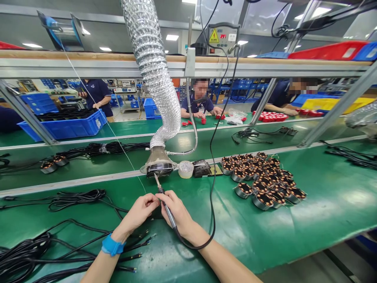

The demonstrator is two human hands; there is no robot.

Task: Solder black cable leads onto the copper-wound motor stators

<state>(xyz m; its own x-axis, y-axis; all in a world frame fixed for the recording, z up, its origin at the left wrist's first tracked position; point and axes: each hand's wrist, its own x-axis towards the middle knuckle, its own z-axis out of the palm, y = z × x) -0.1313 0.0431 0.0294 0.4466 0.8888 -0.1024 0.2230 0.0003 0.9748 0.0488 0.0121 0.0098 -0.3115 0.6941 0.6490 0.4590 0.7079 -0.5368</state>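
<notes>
And here's the right hand (178, 214), fingers wrapped round the iron (169, 214), its tip angled up and away, right in front of the hood (160, 157)! The iron's cord (212, 177) loops across the right forearm and climbs towards the shelf (97, 67). In tight beside it, the left hand (140, 212), blue band (113, 245) on the wrist, thumb and forefinger pinched together; what's between them, I can't tell, too small! Down from the spool (61, 33) slants the wire (118, 139), its visible end just by the left fingers. Over on the right of the green bench (330, 188), a crowd of coils (265, 181), packed close, copper showing! Tape (186, 169) sits just beside the hood, black cables (26, 251) sprawl on the left, bare-ended leads near the left forearm, and across the way a co-worker has both hands among red parts (204, 121)
</notes>
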